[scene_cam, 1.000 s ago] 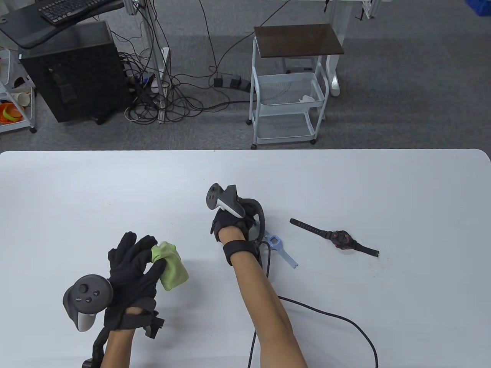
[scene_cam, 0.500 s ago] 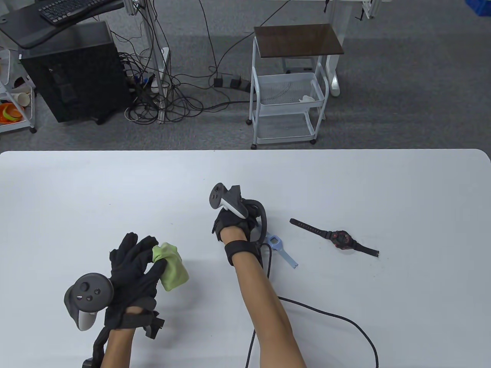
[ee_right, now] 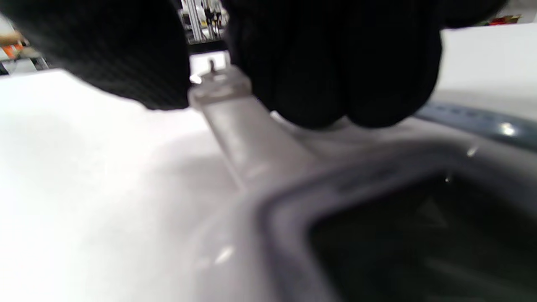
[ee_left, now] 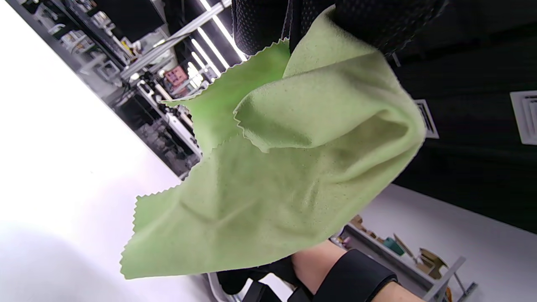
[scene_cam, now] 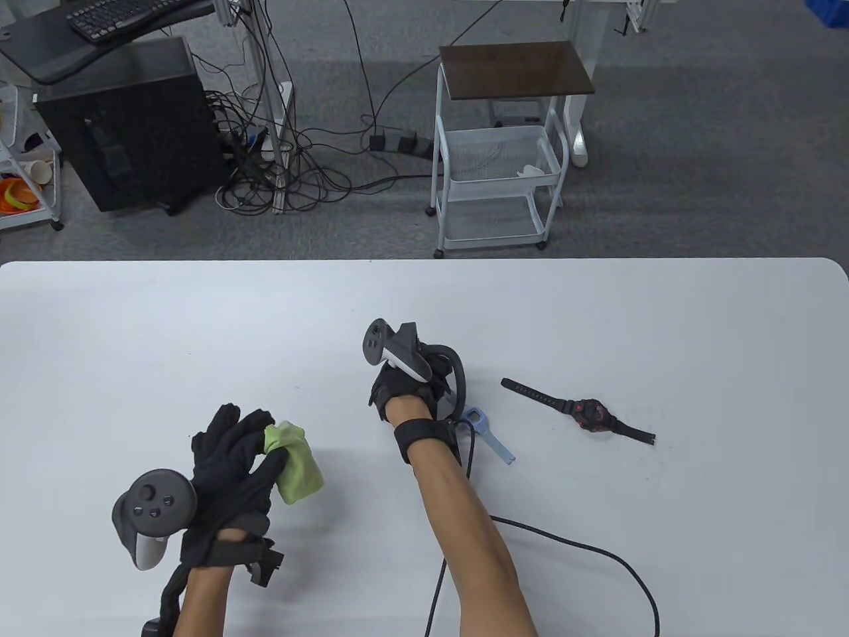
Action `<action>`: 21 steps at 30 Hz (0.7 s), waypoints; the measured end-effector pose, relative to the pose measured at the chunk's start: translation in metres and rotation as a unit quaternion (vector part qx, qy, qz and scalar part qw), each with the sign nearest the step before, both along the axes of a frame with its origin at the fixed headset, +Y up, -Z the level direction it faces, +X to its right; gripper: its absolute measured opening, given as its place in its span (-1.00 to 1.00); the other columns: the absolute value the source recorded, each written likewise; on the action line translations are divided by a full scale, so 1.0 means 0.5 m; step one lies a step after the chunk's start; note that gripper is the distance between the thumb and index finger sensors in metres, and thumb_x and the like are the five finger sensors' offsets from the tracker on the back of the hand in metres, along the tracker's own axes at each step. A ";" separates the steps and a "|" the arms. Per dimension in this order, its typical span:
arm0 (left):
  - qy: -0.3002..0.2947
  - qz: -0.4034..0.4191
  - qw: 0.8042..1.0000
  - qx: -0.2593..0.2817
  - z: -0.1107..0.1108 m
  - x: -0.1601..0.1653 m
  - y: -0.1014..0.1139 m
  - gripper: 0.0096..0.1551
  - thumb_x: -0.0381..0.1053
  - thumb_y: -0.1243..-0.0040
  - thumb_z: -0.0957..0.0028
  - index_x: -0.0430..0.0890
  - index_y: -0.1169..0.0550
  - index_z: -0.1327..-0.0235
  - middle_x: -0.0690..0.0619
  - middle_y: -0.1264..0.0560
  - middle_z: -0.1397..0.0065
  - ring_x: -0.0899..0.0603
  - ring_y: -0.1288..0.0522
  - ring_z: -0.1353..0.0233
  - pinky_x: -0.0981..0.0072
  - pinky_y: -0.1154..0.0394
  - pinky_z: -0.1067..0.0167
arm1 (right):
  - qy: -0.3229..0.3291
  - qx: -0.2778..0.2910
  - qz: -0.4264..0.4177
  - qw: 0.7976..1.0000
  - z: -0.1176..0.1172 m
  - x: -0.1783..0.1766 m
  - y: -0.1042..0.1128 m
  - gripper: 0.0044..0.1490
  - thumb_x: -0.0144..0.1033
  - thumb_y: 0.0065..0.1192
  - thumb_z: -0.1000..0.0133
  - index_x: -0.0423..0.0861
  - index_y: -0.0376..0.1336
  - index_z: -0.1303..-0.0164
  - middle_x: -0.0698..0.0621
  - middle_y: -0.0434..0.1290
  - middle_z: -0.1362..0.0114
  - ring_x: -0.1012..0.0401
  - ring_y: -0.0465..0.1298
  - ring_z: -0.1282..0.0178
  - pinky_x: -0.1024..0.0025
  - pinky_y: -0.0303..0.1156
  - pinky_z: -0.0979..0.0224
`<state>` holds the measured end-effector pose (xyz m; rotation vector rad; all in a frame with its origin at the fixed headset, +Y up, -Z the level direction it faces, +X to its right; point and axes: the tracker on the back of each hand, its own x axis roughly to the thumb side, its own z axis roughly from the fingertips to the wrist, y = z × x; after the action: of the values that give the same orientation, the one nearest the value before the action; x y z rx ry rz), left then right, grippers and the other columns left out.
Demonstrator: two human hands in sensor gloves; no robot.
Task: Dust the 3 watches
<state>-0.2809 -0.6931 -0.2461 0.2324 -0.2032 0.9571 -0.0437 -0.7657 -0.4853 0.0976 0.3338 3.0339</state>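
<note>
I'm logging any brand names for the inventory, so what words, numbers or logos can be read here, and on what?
None can be read.
Black and red watch: dial too small to read.
Light blue watch: face shows no readable text; the right wrist view is blurred.
Green cloth held by the left hand: plain, no print.
Keyboard behind the table: key legends too small.

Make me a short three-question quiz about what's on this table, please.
1. True or false: the left hand holds a green cloth.
2. How many watches are plainly visible in the table view?
3. Which watch lies nearest the right hand? A) black watch B) blue watch C) a gold one

Key: 1 true; 2 two; 3 B
</note>
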 end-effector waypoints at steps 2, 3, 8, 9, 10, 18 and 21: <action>-0.003 -0.002 1.000 -0.003 -0.002 0.001 -0.003 -0.51 0.21 -0.14 -0.16 0.00 -0.51 -0.24 0.01 -0.27 -0.63 -0.42 0.09 -0.72 -0.58 0.27 -0.37 | 0.005 0.021 -0.024 0.999 0.006 0.006 0.009 -0.41 0.18 0.45 0.25 -0.04 0.48 0.24 -0.10 0.68 0.03 -0.06 0.66 0.15 -0.29 0.29 -0.20; -0.004 -0.004 1.000 -0.006 -0.003 0.001 -0.006 -0.52 0.21 -0.14 -0.16 0.00 -0.51 -0.24 0.01 -0.27 -0.63 -0.42 0.09 -0.72 -0.58 0.27 -0.38 | 0.009 0.027 -0.036 0.999 0.008 0.008 0.013 -0.41 0.18 0.44 0.25 -0.03 0.48 0.23 -0.10 0.68 0.02 -0.06 0.66 0.14 -0.28 0.30 -0.20; -0.009 -0.008 1.000 -0.011 -0.006 0.004 -0.010 -0.51 0.21 -0.13 -0.16 0.00 -0.51 -0.24 0.01 -0.27 -0.63 -0.42 0.08 -0.72 -0.59 0.27 -0.37 | 0.028 0.066 -0.124 0.990 0.027 0.032 0.044 -0.40 0.19 0.44 0.25 -0.01 0.47 0.20 -0.09 0.70 0.02 0.00 0.73 0.17 -0.22 0.35 -0.18; -0.010 -0.009 1.000 -0.012 -0.007 0.004 -0.011 -0.51 0.21 -0.13 -0.16 0.00 -0.51 -0.24 0.01 -0.27 -0.63 -0.43 0.08 -0.71 -0.59 0.27 -0.37 | 0.031 0.070 -0.136 0.988 0.029 0.035 0.046 -0.40 0.19 0.44 0.25 -0.02 0.47 0.20 -0.09 0.71 0.05 0.02 0.74 0.19 -0.21 0.36 -0.18; -0.012 -0.011 1.000 -0.014 -0.008 0.007 -0.012 -0.51 0.21 -0.13 -0.16 0.00 -0.50 -0.24 0.01 -0.27 -0.63 -0.42 0.08 -0.71 -0.59 0.27 -0.37 | 0.035 0.078 -0.162 0.983 0.034 0.044 0.052 -0.39 0.19 0.45 0.25 -0.02 0.47 0.19 -0.08 0.72 0.08 0.04 0.75 0.23 -0.19 0.37 -0.18; -0.037 -0.012 0.999 -0.032 -0.014 0.025 -0.025 -0.51 0.21 -0.13 -0.17 0.00 -0.50 -0.25 0.01 -0.28 -0.62 -0.42 0.07 -0.71 -0.59 0.27 -0.37 | 0.035 0.109 -0.360 0.926 0.062 0.106 0.069 -0.38 0.15 0.46 0.21 -0.04 0.43 0.12 -0.10 0.68 0.08 0.05 0.69 0.25 -0.25 0.31 -0.19; -0.045 -0.010 0.998 -0.041 -0.017 0.031 -0.031 -0.51 0.21 -0.13 -0.17 0.00 -0.50 -0.25 0.01 -0.28 -0.62 -0.42 0.07 -0.71 -0.59 0.27 -0.37 | 0.033 0.125 -0.394 0.910 0.075 0.130 0.081 -0.37 0.14 0.46 0.21 -0.04 0.43 0.09 -0.09 0.67 0.07 0.07 0.69 0.26 -0.24 0.32 -0.19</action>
<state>-0.2657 -0.7088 -0.2548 0.1115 -0.2486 0.9543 0.0211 -0.7250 -0.4481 0.2769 -0.0887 2.2482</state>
